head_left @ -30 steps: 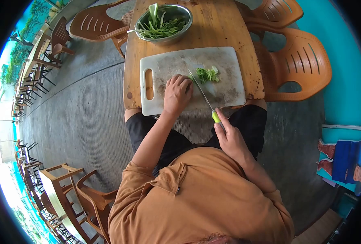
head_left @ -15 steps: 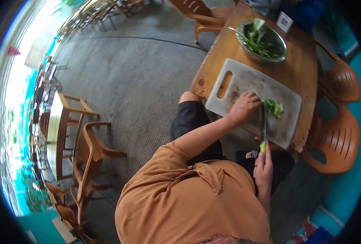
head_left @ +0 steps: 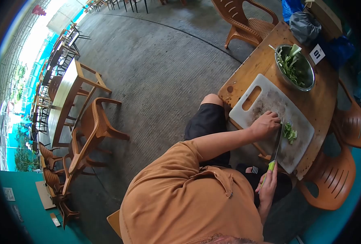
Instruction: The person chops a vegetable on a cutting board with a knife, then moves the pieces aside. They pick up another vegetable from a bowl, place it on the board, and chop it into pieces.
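Note:
My left hand point(head_left: 266, 125) rests on a white cutting board point(head_left: 259, 87), its fingers curled down against the surface; whatever they hold is hidden. Low on the right, my right hand point(head_left: 267, 185) is wrapped around the green handle of a knife point(head_left: 277, 145). The blade lies over the board, its far end close beside my left fingertips. Just right of the blade is a small heap of chopped greens point(head_left: 290, 133). Behind the board stands a metal bowl point(head_left: 311, 82) with leafy green stalks point(head_left: 291, 67) inside, one pale stalk sticking up.
The board lies on a wooden table point(head_left: 245, 67), partly over its near edge. A card marked 01 point(head_left: 317, 53), a grey bag point(head_left: 305, 27) and a cardboard box point(head_left: 326, 17) stand at the back. Orange chairs point(head_left: 331, 177) flank the table; another chair point(head_left: 97, 126) stands left.
The whole view has swung, so the table, board and bowl sit farther right and lower. My left hand keeps its place by the blade, and the knife stays in my right hand.

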Demonstrator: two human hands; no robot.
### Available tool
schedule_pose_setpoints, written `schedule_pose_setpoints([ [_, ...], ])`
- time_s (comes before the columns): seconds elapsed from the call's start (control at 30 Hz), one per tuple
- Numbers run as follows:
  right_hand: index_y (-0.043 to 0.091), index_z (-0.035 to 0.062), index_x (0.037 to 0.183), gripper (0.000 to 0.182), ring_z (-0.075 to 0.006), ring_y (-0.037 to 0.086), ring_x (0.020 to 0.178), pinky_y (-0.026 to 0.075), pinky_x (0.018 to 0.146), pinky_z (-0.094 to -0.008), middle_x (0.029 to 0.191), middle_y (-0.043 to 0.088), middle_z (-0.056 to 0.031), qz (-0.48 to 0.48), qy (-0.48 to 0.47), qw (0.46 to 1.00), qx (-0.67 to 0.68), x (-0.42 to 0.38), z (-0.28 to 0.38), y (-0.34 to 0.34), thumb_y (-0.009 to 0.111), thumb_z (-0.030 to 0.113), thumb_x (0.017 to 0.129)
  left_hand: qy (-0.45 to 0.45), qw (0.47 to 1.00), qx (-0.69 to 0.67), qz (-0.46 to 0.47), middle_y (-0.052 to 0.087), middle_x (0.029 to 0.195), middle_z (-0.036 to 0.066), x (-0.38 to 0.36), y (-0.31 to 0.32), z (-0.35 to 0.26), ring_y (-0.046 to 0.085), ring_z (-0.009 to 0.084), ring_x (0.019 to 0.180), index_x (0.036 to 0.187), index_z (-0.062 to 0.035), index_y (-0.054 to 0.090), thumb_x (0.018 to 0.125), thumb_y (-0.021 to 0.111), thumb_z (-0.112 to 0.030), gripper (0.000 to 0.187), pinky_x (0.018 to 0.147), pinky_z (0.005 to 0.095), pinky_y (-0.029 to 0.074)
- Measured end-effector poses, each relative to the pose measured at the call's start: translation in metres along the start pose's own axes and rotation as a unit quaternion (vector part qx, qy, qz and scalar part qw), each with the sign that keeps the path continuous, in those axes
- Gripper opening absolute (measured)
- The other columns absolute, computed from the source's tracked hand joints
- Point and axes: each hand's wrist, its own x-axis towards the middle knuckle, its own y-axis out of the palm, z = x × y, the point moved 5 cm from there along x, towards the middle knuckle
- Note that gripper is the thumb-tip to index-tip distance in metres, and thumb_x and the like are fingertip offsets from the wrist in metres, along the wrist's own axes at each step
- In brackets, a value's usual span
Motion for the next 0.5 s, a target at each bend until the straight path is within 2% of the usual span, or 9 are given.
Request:
schedule_pose_setpoints([
  [0.3, 0.035, 0.0082, 0.17, 0.055, -0.0082, 0.041, 0.048, 0.039, 0.038, -0.0274, 0.07, 0.042, 0.0007, -0.035, 0.005, 0.998, -0.043, 0.016, 0.003, 0.01, 0.039, 0.027, 0.118, -0.014, 1.0, 0.009, 0.018, 0.072, 0.109, 0.001, 0.003, -0.003, -0.001, 0.061, 0.0235, 0.113, 0.099, -0.0125, 0.079, 0.084, 0.075, -0.021, 0.018, 0.099, 0.0399, 0.047],
  [0.4, 0.036, 0.0071, 0.169, 0.055, -0.0086, 0.041, 0.048, 0.038, 0.038, -0.0278, 0.07, 0.042, 0.0006, -0.041, 0.014, 0.998, -0.04, 0.018, 0.012, 0.008, 0.04, 0.026, 0.118, -0.001, 1.0, -0.001, -0.019, 0.071, 0.108, 0.001, 0.0, -0.004, -0.001, 0.061, 0.0237, 0.111, 0.097, -0.0126, 0.079, 0.084, 0.075, -0.021, 0.016, 0.099, 0.0401, 0.048],
  [0.5, 0.036, 0.0122, 0.17, 0.054, -0.0063, 0.035, 0.044, 0.034, 0.035, -0.0245, 0.071, 0.041, 0.0018, -0.038, 0.005, 0.999, -0.034, 0.012, 0.0, 0.007, 0.039, 0.028, 0.119, 0.003, 1.0, -0.005, -0.026, 0.071, 0.107, 0.001, 0.001, -0.002, 0.001, 0.062, 0.0242, 0.11, 0.096, -0.0126, 0.078, 0.083, 0.075, -0.021, 0.015, 0.098, 0.0404, 0.048],
])
